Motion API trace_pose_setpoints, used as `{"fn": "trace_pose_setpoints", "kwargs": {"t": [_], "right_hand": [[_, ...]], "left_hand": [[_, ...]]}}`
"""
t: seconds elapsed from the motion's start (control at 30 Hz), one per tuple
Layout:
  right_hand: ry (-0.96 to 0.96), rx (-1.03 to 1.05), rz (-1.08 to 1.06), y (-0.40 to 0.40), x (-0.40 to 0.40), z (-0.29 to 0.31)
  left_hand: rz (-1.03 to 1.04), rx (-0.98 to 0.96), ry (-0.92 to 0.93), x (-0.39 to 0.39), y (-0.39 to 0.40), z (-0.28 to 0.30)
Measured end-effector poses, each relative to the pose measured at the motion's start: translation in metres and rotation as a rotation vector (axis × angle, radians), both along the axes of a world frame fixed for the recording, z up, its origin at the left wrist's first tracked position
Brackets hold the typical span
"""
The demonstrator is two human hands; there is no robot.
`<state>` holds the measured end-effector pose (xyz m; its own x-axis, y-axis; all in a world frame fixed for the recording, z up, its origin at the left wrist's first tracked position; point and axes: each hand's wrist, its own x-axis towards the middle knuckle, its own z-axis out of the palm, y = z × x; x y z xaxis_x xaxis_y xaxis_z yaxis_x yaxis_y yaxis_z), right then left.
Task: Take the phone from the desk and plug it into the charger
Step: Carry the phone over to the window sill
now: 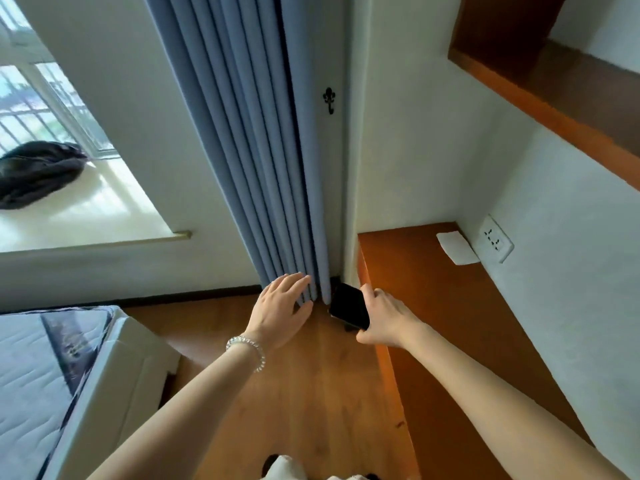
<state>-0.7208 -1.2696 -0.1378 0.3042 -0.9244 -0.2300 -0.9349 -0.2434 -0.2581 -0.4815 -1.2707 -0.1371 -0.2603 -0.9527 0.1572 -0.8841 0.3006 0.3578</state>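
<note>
Phone [349, 305]: flat black slab, glossy dark screen, rounded corners. Held low by the right hand [384, 318], thumb along its near long edge and fingers wrapped behind; tilted, off the desk, in the corner just beside the curtain's foot.

Left hand [282, 308]: flat and open, fingers loosely together, pressed against the lowest folds of the curtain [263, 150]. A beaded, clear bracelet [246, 349] circles the wrist.

Curtain: blue-grey matte cloth, deep vertical pleats reaching the floor.

Desk [450, 306]: orange-brown wood, smooth, straight-edged, running along the right wall; top mostly bare. A white paper slip [456, 247] lies at its far end, just beside a white wall socket [496, 243].

Floor [311, 393]: warm wood boards, open between desk and mattress [41, 368], which is quilted white and cut off at the left edge.

Shelf [554, 91]: same wood, high right, partly out of frame.

Wall hook [329, 100]: small, black, ornate.

Dark bundle [38, 171] on the windowsill: soft, hard to identify. What lies behind the phone at the curtain's base is hidden.
</note>
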Motion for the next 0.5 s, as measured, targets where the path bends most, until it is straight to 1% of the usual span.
{"fn": "trace_pose_setpoints", "kwargs": {"t": [0.07, 0.13, 0.2, 0.5], "right_hand": [[0.056, -0.07, 0.074, -0.014, 0.035, 0.001], [0.128, -0.172, 0.194, -0.028, 0.072, 0.001], [0.163, -0.228, 0.288, -0.043, 0.109, 0.004], [0.187, -0.283, 0.477, -0.088, 0.264, 0.017]], "left_hand": [[0.043, -0.007, 0.003, 0.031, -0.002, 0.003], [0.086, -0.01, -0.007, 0.065, -0.003, 0.006], [0.13, -0.016, -0.013, 0.1, -0.003, 0.009], [0.296, -0.023, -0.026, 0.243, -0.003, 0.017]]}}
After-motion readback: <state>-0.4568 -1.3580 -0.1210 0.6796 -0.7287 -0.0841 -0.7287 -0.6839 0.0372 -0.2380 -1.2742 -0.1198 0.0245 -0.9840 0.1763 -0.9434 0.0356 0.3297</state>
